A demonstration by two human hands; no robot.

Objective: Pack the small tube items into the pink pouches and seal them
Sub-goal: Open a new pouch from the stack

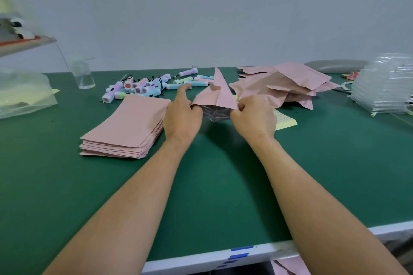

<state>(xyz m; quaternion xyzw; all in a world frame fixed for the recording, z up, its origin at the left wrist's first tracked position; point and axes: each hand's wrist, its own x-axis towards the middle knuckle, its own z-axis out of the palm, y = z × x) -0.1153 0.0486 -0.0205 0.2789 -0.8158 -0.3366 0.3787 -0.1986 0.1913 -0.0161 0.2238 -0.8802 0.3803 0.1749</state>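
**Pouch held open at its mouth by both hands**

You hold one pink pouch just above the green bench. Its mouth faces you and its far corner is tipped up and away. Your left hand pinches the left edge of the mouth and your right hand pinches the right edge. Both hands are clenched on the pouch. The two lips stand apart, so the silvery lining shows between your hands. Gripping opposite edges like this keeps the mouth wide for loading, and it also lines the lips up for pressing closed. The lining is blurred, so it is not clear whether a tube is already inside.

The tubes lie in a loose heap at the far side of the bench, just beyond your left hand and probably within easy reach. The flat stack of pouches sits squared up beside your left hand, so one sheet can be slid off the top. The loose pile of pouches beyond your right hand looks puffed, so these are likely finished ones set aside. A yellow sheet lies partly under your right hand. A clear bottle at far left and clear trays at far right stand well apart from the work.
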